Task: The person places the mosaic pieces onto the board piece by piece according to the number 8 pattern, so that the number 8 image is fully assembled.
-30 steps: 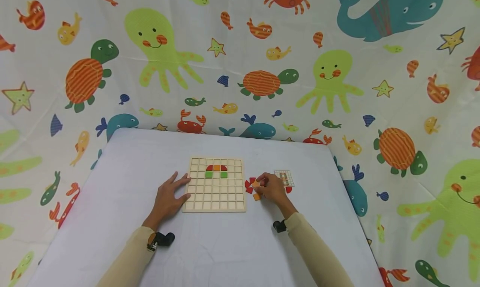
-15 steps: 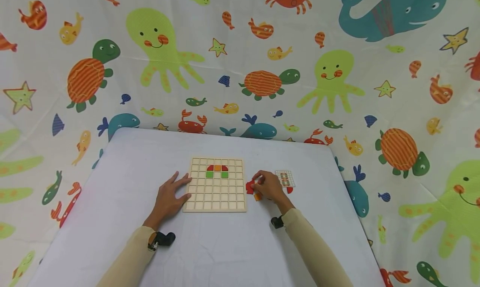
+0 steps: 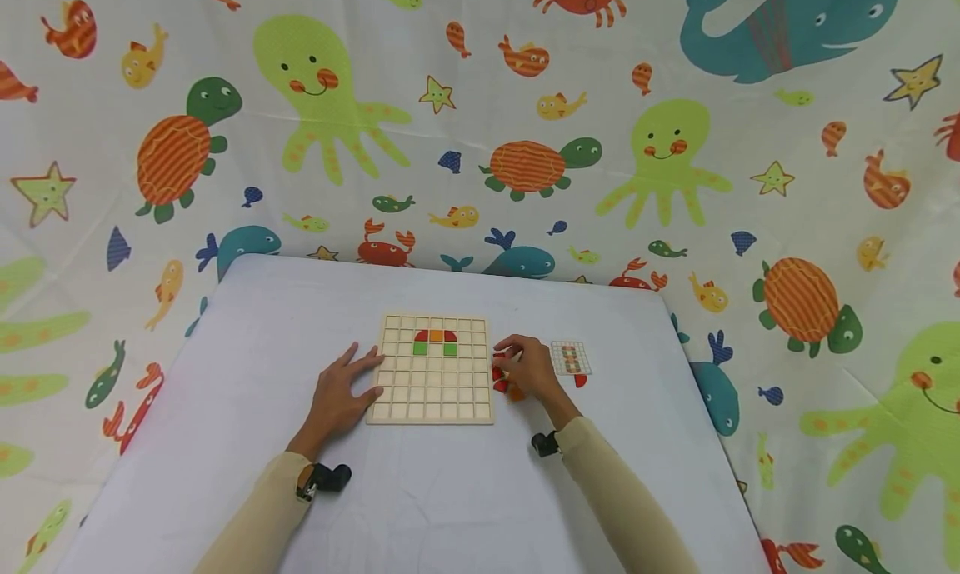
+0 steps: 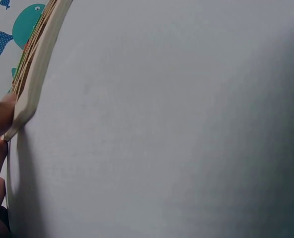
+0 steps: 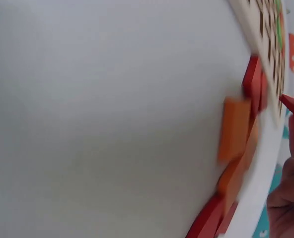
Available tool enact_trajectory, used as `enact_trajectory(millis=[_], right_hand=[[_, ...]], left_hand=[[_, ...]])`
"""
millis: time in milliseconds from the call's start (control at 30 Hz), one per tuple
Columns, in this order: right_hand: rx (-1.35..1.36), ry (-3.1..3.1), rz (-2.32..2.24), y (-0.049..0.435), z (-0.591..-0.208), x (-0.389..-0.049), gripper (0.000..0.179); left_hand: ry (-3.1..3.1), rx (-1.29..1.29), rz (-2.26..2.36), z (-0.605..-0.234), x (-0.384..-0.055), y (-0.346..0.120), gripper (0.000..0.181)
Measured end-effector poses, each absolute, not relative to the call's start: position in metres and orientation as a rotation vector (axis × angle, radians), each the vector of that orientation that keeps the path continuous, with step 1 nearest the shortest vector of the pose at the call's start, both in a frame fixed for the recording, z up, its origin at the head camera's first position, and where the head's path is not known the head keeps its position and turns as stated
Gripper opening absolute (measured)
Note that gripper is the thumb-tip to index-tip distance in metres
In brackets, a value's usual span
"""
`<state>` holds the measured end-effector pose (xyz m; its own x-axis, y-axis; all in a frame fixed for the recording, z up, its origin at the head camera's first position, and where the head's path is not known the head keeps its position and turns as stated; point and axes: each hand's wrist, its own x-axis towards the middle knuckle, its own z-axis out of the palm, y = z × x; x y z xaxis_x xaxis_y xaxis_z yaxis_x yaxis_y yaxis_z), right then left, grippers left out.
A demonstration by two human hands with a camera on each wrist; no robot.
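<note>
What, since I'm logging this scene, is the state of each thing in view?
Grid board: flat, five cells filled
Printed card: flat, face up
Red piece near card: loose
Red and orange pieces beside board: loose
Left hand: touching board's edge
Right hand: pinching another red piece

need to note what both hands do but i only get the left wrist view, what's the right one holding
Observer: The right hand pinches a red piece, seen in the right wrist view.
Operator: ok and how are the pieces set on the board
Observer: On the board, an orange square sits between two red pieces, with a green square below each red one.
Operator: anything lying past the right hand
Observer: A small gridded card lies to its right on the white table.
</note>
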<state>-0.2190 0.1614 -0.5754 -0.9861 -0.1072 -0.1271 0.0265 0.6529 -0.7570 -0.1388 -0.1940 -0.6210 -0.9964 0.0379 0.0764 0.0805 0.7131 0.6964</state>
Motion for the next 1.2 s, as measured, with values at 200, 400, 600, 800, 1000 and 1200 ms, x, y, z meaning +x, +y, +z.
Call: enact_trajectory(millis=[200,400,600,800,1000,1200], right_hand=[[-0.130,2.666,-1.327,0.133,-0.572,-0.217,0.010],[-0.149,2.584,-1.398,0.100,-0.571,-0.214,0.009],[-0.141,2.524,-1.451,0.072,-0.568,-0.209,0.010],[-0.073,2.560,-1.403,0.049,-0.572,-0.207,0.011],[-0.090,2.675,-1.262,0.033,-0.578,-0.205,0.016],[-0.112,2.751,-1.176,0.026,-0.576,-0.202,0.015]], left_hand=[[-2.840,-0.101,-1.159,-0.620,-0.139,-0.193,0.059],[-2.834,-0.087,-1.175,-0.618,-0.138,-0.192,0.059],[-2.862,-0.076,-1.192,-0.618,-0.138,-0.193,0.060],[-2.863,-0.076,-1.197,-0.618,-0.139,-0.192,0.060],[-2.854,-0.079,-1.184,-0.617,-0.138,-0.192,0.058],[-2.829,-0.081,-1.196,-0.616,-0.138,-0.190,0.058]])
